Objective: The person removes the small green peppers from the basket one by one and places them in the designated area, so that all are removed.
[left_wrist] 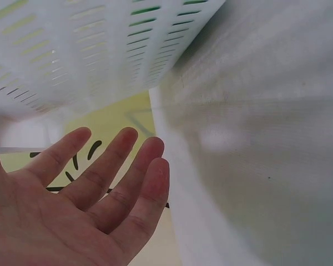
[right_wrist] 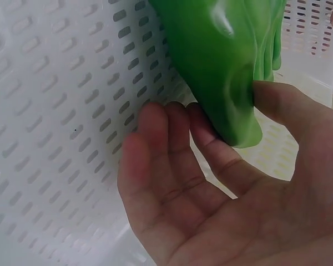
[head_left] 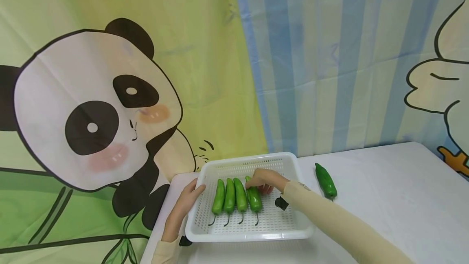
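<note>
Several green chili peppers lie side by side in a white perforated plastic basket, stems toward me. My right hand reaches in and pinches the tip of the rightmost green chili pepper between thumb and index finger. In the right wrist view, that same pepper is glossy, and the other fingers sit loosely beside the basket wall. At the basket's left edge is my left hand, its thumb over the rim. The left wrist view has the left hand's fingers relaxed and spread outside the basket, off its wall.
One darker green pepper lies on the white-covered table, right of the basket. Behind the table hangs a printed curtain with a panda and blue stripes.
</note>
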A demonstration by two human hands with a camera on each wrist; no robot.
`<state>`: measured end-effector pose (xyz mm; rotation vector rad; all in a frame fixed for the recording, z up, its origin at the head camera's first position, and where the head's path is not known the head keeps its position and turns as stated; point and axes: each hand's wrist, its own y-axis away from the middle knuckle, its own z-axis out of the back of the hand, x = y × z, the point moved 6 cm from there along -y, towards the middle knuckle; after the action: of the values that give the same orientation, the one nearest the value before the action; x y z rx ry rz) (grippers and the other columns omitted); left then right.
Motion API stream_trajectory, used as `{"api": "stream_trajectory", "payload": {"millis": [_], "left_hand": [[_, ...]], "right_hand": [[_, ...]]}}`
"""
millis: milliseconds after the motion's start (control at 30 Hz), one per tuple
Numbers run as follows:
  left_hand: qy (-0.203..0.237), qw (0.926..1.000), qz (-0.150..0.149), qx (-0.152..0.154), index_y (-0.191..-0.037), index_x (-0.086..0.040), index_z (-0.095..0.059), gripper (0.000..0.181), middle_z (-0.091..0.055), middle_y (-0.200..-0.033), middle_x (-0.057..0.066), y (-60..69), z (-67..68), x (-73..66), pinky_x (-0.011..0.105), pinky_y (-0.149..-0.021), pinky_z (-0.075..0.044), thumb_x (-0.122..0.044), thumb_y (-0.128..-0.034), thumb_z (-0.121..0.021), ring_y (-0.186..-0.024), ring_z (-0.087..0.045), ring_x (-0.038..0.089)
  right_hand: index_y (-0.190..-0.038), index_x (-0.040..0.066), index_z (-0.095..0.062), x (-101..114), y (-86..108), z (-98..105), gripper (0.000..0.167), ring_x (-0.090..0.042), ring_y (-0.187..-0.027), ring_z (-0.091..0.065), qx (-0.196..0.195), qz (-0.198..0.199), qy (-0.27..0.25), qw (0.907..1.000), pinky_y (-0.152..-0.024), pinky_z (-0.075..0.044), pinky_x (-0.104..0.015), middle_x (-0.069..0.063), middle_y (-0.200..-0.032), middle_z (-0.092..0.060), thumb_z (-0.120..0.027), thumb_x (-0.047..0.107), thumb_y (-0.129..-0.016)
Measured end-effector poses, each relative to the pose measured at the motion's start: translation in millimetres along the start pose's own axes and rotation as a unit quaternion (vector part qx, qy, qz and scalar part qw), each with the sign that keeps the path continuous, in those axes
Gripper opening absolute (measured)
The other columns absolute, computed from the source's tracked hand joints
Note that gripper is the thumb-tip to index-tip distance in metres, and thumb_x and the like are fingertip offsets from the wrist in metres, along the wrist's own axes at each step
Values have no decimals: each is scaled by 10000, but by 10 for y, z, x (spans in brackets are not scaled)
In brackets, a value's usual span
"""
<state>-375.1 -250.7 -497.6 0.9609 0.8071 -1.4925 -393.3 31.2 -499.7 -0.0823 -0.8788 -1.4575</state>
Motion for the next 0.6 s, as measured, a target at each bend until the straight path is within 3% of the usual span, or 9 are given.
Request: {"api": "stream_trajectory", "payload": {"millis": [200, 600], "left_hand": [[-75, 9999, 28, -77, -1493, -72, -452, 460, -608, -1315, 309, 17, -8, -49, 423, -652, -650, -221, -1060, -502, -902, -742, 367], [-53, 10000, -40, 39, -1500, -153, -462, 481, -629, -1321, 256, -12, 7, 3, 397, -663, -652, -301, -1047, -532, -911, -750, 316]], "right_hand": [[-877, 79, -676, 8, 73, 48, 352, -296, -839, -729, 150, 205, -317, 9992, -786, -636, -426, -130, -891, -725, -690, 430, -875], [-959, 83, -711, 83, 301, 197, 341, -388, -997, -719, 545, 605, -891, 9927, -901, -610, -484, -145, -918, -721, -635, 413, -913]]}}
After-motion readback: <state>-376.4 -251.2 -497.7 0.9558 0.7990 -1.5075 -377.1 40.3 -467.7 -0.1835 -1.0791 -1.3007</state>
